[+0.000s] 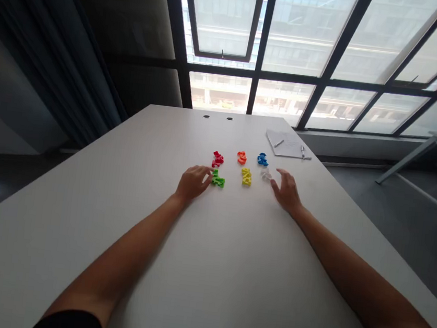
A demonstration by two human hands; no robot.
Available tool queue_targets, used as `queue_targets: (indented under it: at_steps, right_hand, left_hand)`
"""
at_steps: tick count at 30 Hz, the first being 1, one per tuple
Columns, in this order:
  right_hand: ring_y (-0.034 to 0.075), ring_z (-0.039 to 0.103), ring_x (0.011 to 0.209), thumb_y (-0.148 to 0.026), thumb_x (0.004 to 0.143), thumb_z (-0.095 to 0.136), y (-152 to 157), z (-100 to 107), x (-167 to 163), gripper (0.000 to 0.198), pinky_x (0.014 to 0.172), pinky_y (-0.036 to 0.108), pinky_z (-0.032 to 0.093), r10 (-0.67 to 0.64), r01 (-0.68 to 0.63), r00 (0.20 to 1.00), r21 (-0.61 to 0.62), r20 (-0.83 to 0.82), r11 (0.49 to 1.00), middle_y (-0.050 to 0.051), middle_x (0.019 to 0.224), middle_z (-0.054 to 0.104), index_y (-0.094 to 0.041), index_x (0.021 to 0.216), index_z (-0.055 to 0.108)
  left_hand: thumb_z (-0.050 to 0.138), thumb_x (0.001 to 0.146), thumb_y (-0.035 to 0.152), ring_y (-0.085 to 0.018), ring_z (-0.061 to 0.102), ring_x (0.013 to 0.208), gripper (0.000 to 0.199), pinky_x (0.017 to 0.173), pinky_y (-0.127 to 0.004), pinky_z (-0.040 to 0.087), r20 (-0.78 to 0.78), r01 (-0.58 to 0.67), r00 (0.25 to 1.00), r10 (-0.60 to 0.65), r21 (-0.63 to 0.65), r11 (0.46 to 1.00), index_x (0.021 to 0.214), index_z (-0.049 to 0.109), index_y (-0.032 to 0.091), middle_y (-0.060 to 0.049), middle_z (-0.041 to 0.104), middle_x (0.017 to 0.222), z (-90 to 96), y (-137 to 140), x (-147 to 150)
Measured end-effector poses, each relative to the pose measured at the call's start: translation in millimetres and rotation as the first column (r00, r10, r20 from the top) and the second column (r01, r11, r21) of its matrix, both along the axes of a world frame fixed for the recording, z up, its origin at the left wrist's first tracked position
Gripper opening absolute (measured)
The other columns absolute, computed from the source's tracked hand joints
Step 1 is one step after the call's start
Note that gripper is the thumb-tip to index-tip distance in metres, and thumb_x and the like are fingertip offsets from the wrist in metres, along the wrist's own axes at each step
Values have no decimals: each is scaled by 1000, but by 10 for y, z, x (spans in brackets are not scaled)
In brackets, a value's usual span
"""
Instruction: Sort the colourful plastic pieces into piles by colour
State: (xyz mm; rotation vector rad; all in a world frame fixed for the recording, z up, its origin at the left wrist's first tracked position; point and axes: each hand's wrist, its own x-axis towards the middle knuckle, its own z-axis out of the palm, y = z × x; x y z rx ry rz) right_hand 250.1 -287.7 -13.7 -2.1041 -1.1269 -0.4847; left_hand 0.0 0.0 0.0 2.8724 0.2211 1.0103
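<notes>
Green pieces lie in a small heap at the cluster's near left on the white surface. Left hand beside them, fingers loosely curled, fingertips at the heap's edge; I cannot tell whether it grips any. Right hand partly open, thumb and fingers parted, no load that I can see. Yellow pieces sit between. Clear pieces near the right thumb: faint against white, so I could misjudge their edge and scatter them. Red pieces just beyond green; a wide left sweep might mix colours.
</notes>
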Motion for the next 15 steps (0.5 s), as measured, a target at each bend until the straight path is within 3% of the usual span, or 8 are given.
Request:
queue_targets:
  at_steps: [1,3,5,7,11,15]
  right_hand:
    - [40,53,139,-70,100,42,53,-159,87,77,112,61,46,-22,16,998,-107,-55,994,26,148,57,-11,149,52]
    - [40,37,153,-71,100,39,176,-313,266,85,120,61,38,-78,50,988,-207,-131,977,25,165,39,-12,161,36]
    - [39,27,159,-72,101,35,340,-293,455,88,124,60,32,-98,50,981,-271,-165,961,22,172,26,-15,167,27]
    - [39,23,160,-73,101,32,538,-199,646,87,126,60,28,-104,33,976,-343,-192,939,19,175,21,-18,169,26]
    - [38,24,160,-74,103,21,930,-74,937,82,125,62,28,-125,-20,954,-475,-273,880,17,174,26,-24,169,29]
    - [39,27,159,-81,100,17,1232,-26,984,87,124,64,26,-92,-89,951,-549,-294,831,16,174,27,-28,169,29]
  left_hand:
    - [47,106,35,-26,68,102,28,93,-42,52,-6,-71,998,70,-97,993,122,65,20,-9,75,110,-64,124,35]
    - [44,106,42,-29,65,118,40,103,-44,51,-42,-207,978,204,-275,939,134,59,17,-15,69,129,-136,317,145]
    - [39,107,53,-31,59,132,56,111,-46,47,-156,-304,952,264,-364,881,146,52,14,-19,60,145,-155,438,286]
    - [33,106,64,-33,50,144,70,118,-49,42,-277,-349,926,256,-366,863,156,43,15,-20,50,158,-146,487,417]
    - [29,102,77,-33,30,158,87,127,-52,29,-423,-269,896,131,-284,920,168,27,19,-16,31,172,-119,448,528]
    - [31,100,80,-31,25,161,94,130,-46,25,-410,-164,912,32,-290,943,170,22,19,-14,23,174,-118,427,506]
